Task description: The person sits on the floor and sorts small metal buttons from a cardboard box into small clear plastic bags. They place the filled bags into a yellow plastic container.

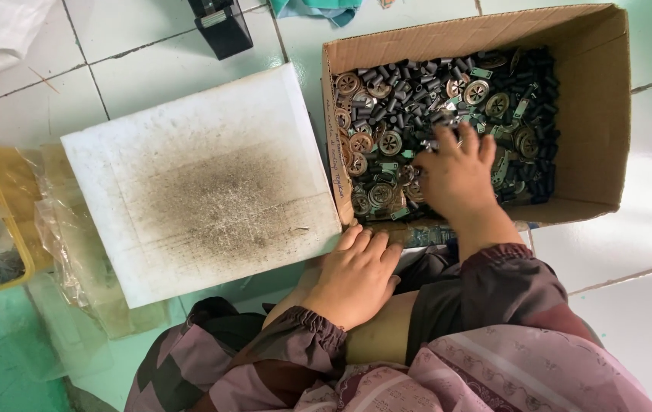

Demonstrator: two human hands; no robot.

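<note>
Right hand (455,174) is down inside the cardboard box (597,130) at the right — fingers spread over the small parts (433,99), dark cylinders and round metal discs, gripping nothing visible. Left hand (356,276) rests flat at the near edge of the white board (196,183).

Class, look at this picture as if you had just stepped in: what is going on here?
A person sits on a pale tiled floor. Their right hand reaches into an open brown cardboard box filled with small black cylinders and round spoked metal discs, fingers spread over the parts. Their left hand rests flat on their knee, beside a white square board smudged with dark dust. Whether the right hand grips anything cannot be seen.
</note>
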